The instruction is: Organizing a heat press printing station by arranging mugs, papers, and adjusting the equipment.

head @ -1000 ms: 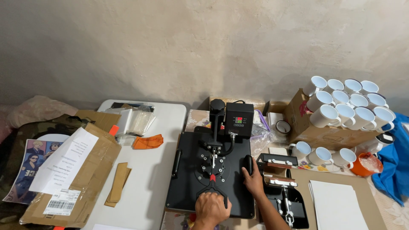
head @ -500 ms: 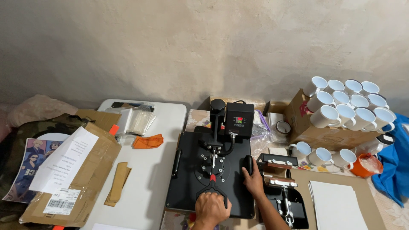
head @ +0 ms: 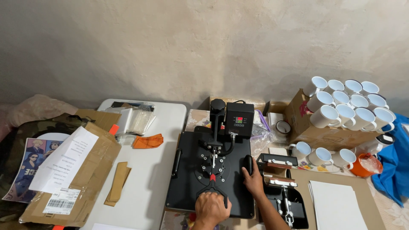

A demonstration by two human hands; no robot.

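Left hand (head: 211, 208) clenches the press handle (head: 211, 187); right hand (head: 254, 182) flat on the heat press (head: 189, 179) edge.

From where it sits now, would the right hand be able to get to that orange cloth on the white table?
Probably not easily. The right hand rests on the right side of the black heat press, and the orange cloth lies beyond the press's left edge, so the press and the left hand are in the way.

Black heat press (head: 204, 179), white mugs (head: 349, 104), orange cloth (head: 148, 141).
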